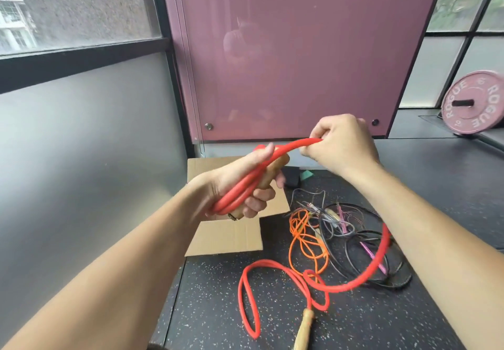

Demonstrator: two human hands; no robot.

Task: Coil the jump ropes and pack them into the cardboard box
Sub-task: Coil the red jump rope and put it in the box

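View: head, the only one.
Left grip (245, 183): your fingers curl round a handle (275, 169) and a few turns of the red rope (289, 149), held above the box.
Right grip (341, 145): you pinch the next bend of the red rope, close to your left hand.
Red rope: partly coiled. The rest trails on the floor (381, 322) in loose loops, its far handle (305, 325) near you.
Done: by my reading only the first turns of one rope. Nothing is visibly packed.
Left to do: finish this coil and box it, then the orange rope (305, 240) and the dark tangle (368, 240) beside it, neither of them coiled.
Box (226, 237): on the floor with its flaps open, just beside the tangle. Your left arm hides most of the inside, so I cannot tell what it holds.
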